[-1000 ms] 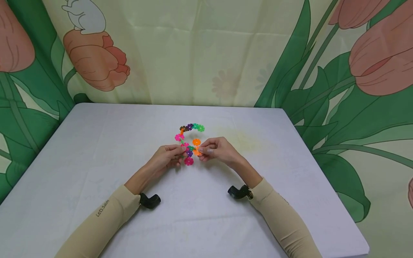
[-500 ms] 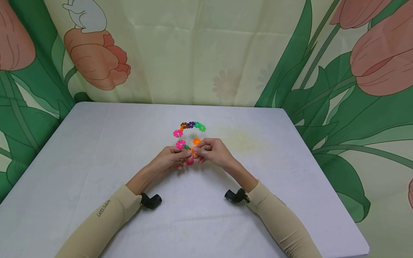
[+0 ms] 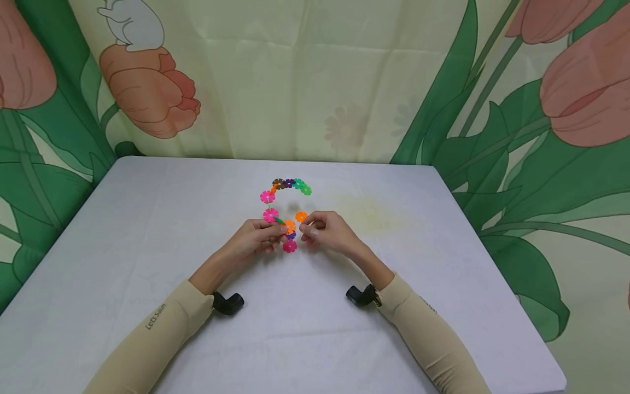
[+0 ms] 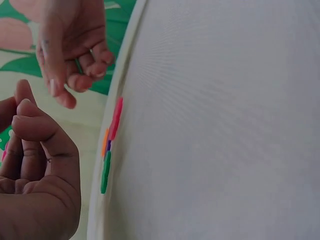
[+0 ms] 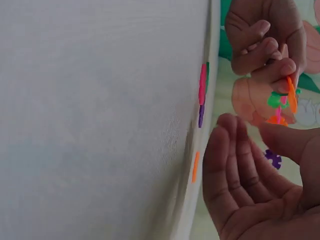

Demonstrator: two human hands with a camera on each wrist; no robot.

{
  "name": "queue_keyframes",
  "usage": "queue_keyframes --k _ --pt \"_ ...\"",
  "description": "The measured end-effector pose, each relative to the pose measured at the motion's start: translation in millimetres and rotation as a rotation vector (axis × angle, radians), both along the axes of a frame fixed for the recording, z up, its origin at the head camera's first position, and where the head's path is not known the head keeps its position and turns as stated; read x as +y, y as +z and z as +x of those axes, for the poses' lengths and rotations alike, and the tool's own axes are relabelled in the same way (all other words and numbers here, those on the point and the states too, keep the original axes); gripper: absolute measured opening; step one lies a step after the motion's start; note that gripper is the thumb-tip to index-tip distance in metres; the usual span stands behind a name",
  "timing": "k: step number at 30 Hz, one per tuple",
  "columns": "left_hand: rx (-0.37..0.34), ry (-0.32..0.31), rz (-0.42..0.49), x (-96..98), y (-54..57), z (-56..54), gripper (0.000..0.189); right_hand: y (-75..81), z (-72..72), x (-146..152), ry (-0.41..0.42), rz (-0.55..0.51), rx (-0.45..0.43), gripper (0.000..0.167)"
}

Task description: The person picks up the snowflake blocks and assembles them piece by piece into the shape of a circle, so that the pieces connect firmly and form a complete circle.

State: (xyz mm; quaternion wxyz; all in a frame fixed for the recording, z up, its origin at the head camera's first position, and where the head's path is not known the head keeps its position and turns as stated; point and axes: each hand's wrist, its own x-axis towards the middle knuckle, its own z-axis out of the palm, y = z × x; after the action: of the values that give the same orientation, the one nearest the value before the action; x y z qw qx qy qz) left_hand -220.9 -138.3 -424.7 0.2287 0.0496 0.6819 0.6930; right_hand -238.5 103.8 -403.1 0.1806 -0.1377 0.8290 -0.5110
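My left hand [image 3: 261, 236] pinches the lower end of a curved chain of interlocking flower-shaped discs, at an orange disc [image 3: 289, 226] beside a dark green one [image 3: 279, 220]. From there the chain rises away through pink discs [image 3: 270, 215], a brown one [image 3: 278, 184], a purple one [image 3: 289, 183] and light green ones [image 3: 306, 189]. My right hand [image 3: 327, 232] is just right of the held orange disc. In the right wrist view its thumb and fingers [image 5: 237, 165] stand apart with nothing between them. Part of the chain is hidden by hands in both wrist views.
Loose flower discs lie on the white-covered table [image 3: 418, 273]: a pink one [image 3: 289, 246], a purple one [image 3: 291, 235] and an orange one [image 3: 302, 217] by the right fingertips. The left wrist view shows a green disc [image 4: 105, 172] there too. Behind the table hangs a tulip-printed cloth [image 3: 305, 98].
My right hand brought an orange disc left to the chain's end beside the left fingers, then let go and drew back slightly right. The chain's far part has swung upward and left.
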Motion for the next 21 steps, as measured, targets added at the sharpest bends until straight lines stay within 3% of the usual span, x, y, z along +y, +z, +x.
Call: queue_keyframes --k 4,7,11,21 --pt "0.001 0.003 -0.006 -0.3 0.0 -0.1 0.04 -7.0 -10.5 6 -0.028 0.107 0.014 0.02" --pt "0.003 -0.004 -0.005 -0.2 -2.3 -1.4 0.036 -9.6 -20.9 7 -0.056 0.166 -0.015 0.029" --pt "0.001 -0.01 0.003 -0.8 -3.8 -2.1 0.034 -13.1 -35.5 3 -0.031 0.258 -0.009 0.04" --pt "-0.01 -0.004 -0.003 -2.0 -3.6 -2.6 0.033 -20.9 -51.9 -7 -0.051 0.298 0.03 0.041"
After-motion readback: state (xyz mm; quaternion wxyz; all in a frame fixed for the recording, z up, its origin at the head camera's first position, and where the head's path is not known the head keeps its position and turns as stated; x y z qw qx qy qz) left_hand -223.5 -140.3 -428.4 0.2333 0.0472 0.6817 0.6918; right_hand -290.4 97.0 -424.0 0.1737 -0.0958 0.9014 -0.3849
